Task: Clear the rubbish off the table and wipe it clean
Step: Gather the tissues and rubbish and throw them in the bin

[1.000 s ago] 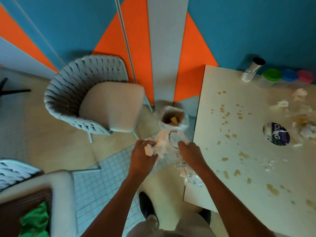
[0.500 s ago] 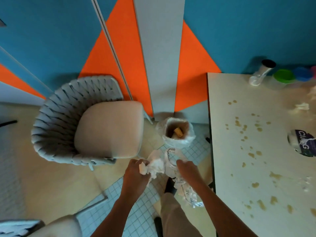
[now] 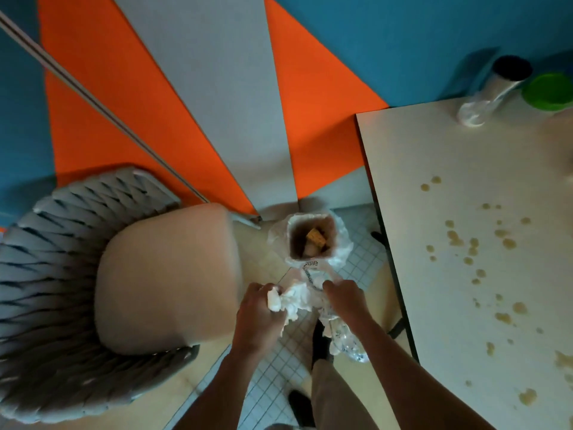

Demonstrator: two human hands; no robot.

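Head view: the largest thing is the woven chair (image 3: 102, 293), filling the lower left of the frame. The table (image 3: 483, 231) takes up the right side, its pale top dotted with brownish spill spots (image 3: 455, 238), so wiping is not yet done; a clear tumbler (image 3: 493, 91) and a green lid (image 3: 550, 91) sit at its far corner in the upper right. At centre, on the floor between chair and table, stands the lined bin (image 3: 311, 240), mouth open, with some yellowish scrap inside. Just below it, the left hand (image 3: 259, 315) grips a wad of crumpled white tissue (image 3: 293, 301), fingers curled round it, while the right hand (image 3: 342, 297) grips a clear plastic wrapper (image 3: 341, 335) that trails down under the wrist. The step in hand looks like binning the gathered rubbish. The next move likely calls for carrying both bundles up-frame over the bin's mouth and letting go, keeping the trailing wrapper inside the liner.
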